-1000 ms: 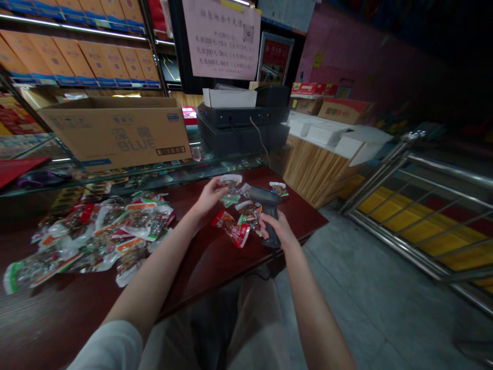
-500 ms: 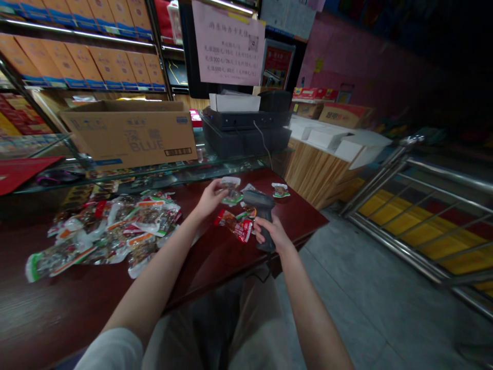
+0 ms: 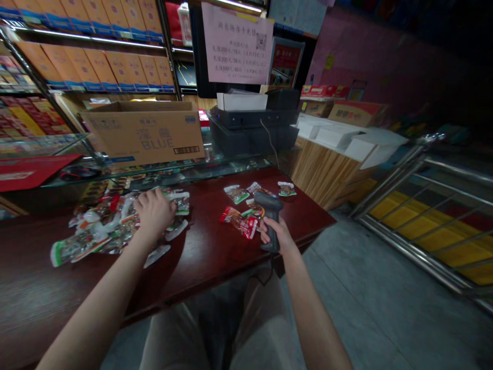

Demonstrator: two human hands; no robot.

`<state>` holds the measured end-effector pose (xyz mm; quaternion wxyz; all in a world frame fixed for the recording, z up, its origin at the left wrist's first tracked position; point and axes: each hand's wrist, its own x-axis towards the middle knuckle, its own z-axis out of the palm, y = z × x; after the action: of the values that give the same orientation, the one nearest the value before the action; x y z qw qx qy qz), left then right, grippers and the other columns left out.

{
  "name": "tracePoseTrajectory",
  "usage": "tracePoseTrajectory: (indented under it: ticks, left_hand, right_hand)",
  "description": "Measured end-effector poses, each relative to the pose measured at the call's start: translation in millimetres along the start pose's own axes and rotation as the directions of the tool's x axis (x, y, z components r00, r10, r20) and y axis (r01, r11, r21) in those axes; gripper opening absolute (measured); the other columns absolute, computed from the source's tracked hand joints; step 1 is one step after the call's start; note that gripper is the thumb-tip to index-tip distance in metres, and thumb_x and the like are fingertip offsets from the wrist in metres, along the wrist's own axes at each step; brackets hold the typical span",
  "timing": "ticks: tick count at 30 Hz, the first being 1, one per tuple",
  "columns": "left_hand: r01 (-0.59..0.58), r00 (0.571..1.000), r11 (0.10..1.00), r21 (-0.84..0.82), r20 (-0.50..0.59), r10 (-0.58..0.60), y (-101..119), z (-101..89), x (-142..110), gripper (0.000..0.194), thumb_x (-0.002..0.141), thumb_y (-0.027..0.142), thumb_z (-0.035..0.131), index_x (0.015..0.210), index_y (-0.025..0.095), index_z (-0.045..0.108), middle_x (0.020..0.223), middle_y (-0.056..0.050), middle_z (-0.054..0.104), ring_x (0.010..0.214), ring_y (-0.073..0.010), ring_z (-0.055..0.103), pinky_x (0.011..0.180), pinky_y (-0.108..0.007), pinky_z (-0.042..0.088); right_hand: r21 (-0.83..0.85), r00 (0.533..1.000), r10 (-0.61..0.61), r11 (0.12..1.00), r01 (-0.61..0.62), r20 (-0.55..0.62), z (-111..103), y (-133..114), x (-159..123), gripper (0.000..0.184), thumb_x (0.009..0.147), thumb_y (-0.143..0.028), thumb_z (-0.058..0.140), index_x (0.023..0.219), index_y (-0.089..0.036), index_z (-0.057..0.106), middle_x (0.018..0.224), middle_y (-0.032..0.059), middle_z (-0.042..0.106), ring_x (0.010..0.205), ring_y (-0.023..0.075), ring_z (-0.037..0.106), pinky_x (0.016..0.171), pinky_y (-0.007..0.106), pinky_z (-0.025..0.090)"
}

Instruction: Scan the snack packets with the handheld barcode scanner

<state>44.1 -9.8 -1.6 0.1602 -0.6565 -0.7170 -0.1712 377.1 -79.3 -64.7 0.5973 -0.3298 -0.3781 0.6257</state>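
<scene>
My left hand (image 3: 156,209) is over a pile of clear snack packets (image 3: 111,223) on the dark red table (image 3: 204,252). Its fingers are spread and slightly bent on top of the packets, and nothing shows gripped in them. A dark barcode scanner (image 3: 272,218) is held upright by its handle in my right hand (image 3: 280,234), its head pointing left. Just left of the scanner lie a red snack packet (image 3: 239,222) and a partly hidden packet. Beyond them rest a clear packet with a green edge (image 3: 236,193) and another small packet (image 3: 286,188).
A glass shelf edge (image 3: 169,177) runs behind the table, with a cardboard box (image 3: 144,134) and a black machine (image 3: 252,134) on it. A metal railing (image 3: 431,246) stands to the right. The scanner's cord (image 3: 265,277) hangs below the table edge.
My left hand has let go of the clear green-edged packet on the right and moved left onto the pile. My right hand still grips the scanner. The view has shifted slightly.
</scene>
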Motion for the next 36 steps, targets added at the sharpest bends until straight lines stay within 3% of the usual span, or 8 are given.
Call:
tracePoseTrajectory:
  ticks: [3,7,10,13,16,20,28,36]
  left_hand:
    - [-0.138,0.986,0.989,-0.047,-0.097,0.133,17,7.1,-1,0.060,0.089,0.021,0.044,0.147,0.008,0.048,0.147,-0.027,0.048,0.142,-0.0421,0.039,0.115,-0.061,0.027]
    - [-0.392,0.903,0.862,-0.323,0.046,0.427,70,20.2,18,0.048,0.089,0.013,0.040,0.132,0.016,0.062,0.135,-0.019,0.060,0.132,-0.0333,0.053,0.114,-0.050,0.036]
    - [-0.199,0.899,0.766,-0.611,0.199,0.391,118,41.9,42,0.049,0.091,0.020,0.048,0.138,0.008,0.053,0.137,-0.023,0.057,0.127,-0.0312,0.058,0.109,-0.042,0.042]
    - [0.061,0.894,0.738,-0.672,0.366,0.259,151,71.0,65,0.051,0.078,0.030,0.071,0.120,0.004,0.060,0.128,-0.030,0.061,0.122,-0.0389,0.061,0.100,-0.044,0.046]
    - [0.177,0.878,0.702,-0.690,0.433,0.204,160,97.8,81,0.037,0.062,0.033,0.084,0.085,0.013,0.064,0.104,-0.022,0.070,0.105,-0.0389,0.068,0.085,-0.039,0.050]
    - [0.311,0.872,0.576,-0.756,0.467,0.143,154,117.1,88,0.036,0.058,0.027,0.086,0.061,0.021,0.051,0.066,-0.004,0.064,0.077,-0.0247,0.067,0.064,-0.029,0.044]
    - [0.479,0.872,0.128,-0.868,0.488,0.046,149,91.9,64,0.034,0.067,0.013,0.078,0.091,0.016,0.055,0.067,0.001,0.061,0.058,-0.0112,0.058,0.056,-0.023,0.047]
    - [0.319,0.944,-0.126,-0.939,0.303,0.135,138,45.2,38,0.042,0.074,0.011,0.070,0.116,0.010,0.063,0.093,-0.006,0.071,0.065,-0.0103,0.064,0.065,-0.026,0.058]
  right_hand:
    - [0.006,1.000,0.013,1.000,-0.013,0.002,-3,1,1,0.037,0.074,-0.038,0.079,0.089,-0.021,0.050,0.054,-0.0092,0.054,0.032,0.0062,0.042,0.033,0.019,0.038]
    - [0.011,1.000,0.021,1.000,-0.021,0.006,-7,2,3,0.037,0.075,-0.039,0.079,0.091,-0.021,0.051,0.055,-0.0091,0.054,0.031,0.0062,0.042,0.033,0.019,0.037]
    - [0.006,1.000,0.018,1.000,-0.018,0.002,-9,2,2,0.036,0.077,-0.040,0.078,0.093,-0.021,0.053,0.055,-0.0088,0.054,0.032,0.0059,0.042,0.033,0.019,0.037]
    - [0.000,1.000,0.026,1.000,-0.026,-0.009,-10,1,1,0.036,0.077,-0.041,0.078,0.089,-0.020,0.052,0.055,-0.0086,0.054,0.032,0.0053,0.042,0.034,0.019,0.037]
    - [0.002,0.999,0.036,0.999,-0.036,-0.013,-8,-1,-1,0.035,0.078,-0.040,0.077,0.093,-0.020,0.053,0.056,-0.0086,0.054,0.033,0.0051,0.041,0.035,0.019,0.038]
    - [0.003,0.998,0.060,0.998,-0.060,0.005,-5,-5,-3,0.036,0.080,-0.038,0.075,0.104,-0.018,0.056,0.058,-0.0088,0.055,0.035,0.0049,0.042,0.037,0.019,0.039]
    - [0.004,0.994,0.088,0.996,-0.089,0.064,-6,-5,-7,0.037,0.083,-0.036,0.072,0.112,-0.016,0.059,0.058,-0.0087,0.054,0.034,0.0048,0.042,0.037,0.019,0.039]
    - [-0.041,0.992,0.098,0.995,-0.095,0.082,-3,-4,-7,0.037,0.080,-0.036,0.075,0.106,-0.015,0.061,0.056,-0.0094,0.051,0.033,0.0041,0.040,0.035,0.018,0.036]
